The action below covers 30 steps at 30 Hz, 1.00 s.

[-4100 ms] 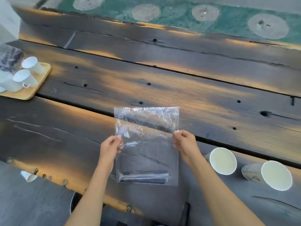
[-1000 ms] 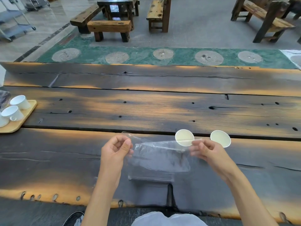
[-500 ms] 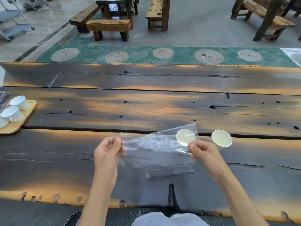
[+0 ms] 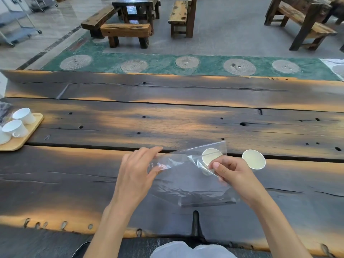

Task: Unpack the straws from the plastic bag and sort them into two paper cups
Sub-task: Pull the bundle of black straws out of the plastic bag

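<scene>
A clear plastic bag (image 4: 188, 179) hangs just above the dark wooden table (image 4: 167, 123), tilted, with dark straws (image 4: 204, 202) lying along its bottom edge. My right hand (image 4: 229, 172) pinches the bag's upper right edge. My left hand (image 4: 137, 168) is at the bag's left opening with fingers spread, the fingertips against the film. Two white paper cups stand behind the bag: one (image 4: 211, 157) seen through the plastic, the other (image 4: 254, 159) to the right of my right hand.
A wooden tray (image 4: 20, 140) with white handled cups (image 4: 15, 127) sits at the table's left edge. Wooden benches (image 4: 126, 31) stand on the floor beyond the table. A slot (image 4: 195, 222) cuts into the table's near edge.
My left hand has loosened its pinch and spread its fingers at the bag's mouth. The bag's upper edge has tilted up to the right, and the right hand has pulled slightly inward.
</scene>
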### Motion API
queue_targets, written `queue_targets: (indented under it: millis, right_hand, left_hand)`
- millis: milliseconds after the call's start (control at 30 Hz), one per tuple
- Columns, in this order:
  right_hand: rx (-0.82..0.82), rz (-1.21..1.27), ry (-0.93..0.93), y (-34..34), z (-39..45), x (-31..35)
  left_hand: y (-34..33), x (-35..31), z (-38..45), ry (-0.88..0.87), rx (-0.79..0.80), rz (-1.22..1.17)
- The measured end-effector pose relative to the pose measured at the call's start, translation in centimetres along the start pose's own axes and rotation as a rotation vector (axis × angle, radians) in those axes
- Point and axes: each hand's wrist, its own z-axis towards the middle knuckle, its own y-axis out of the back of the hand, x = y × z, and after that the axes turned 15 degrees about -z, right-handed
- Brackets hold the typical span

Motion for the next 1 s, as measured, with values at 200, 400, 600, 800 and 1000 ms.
queue_targets:
  millis: [200, 400, 600, 800, 1000]
  right_hand:
    - [0.011, -0.029, -0.002, 0.1, -0.1, 0.1]
    - [0.034, -0.087, 0.001, 0.0, -0.3, 0.6]
    - [0.105, -0.143, 0.021, -1.0, -0.2, 1.6]
    - [0.128, -0.136, -0.023, -0.9, -0.6, 1.8]
    - [0.170, -0.205, -0.001, -1.5, -0.4, 2.2]
  left_hand:
    - [0.2, -0.4, -0.1, -0.043, -0.002, -0.195]
    - [0.2, -1.0, 0.1, 0.054, 0.036, -0.229]
    - [-0.9, -2.8, 0.9, -0.038, 0.041, -0.178]
    - [-0.6, -2.5, 1.3, 0.080, -0.016, -0.309]
    - [-1.5, -4.0, 2.1, -0.046, 0.062, -0.219]
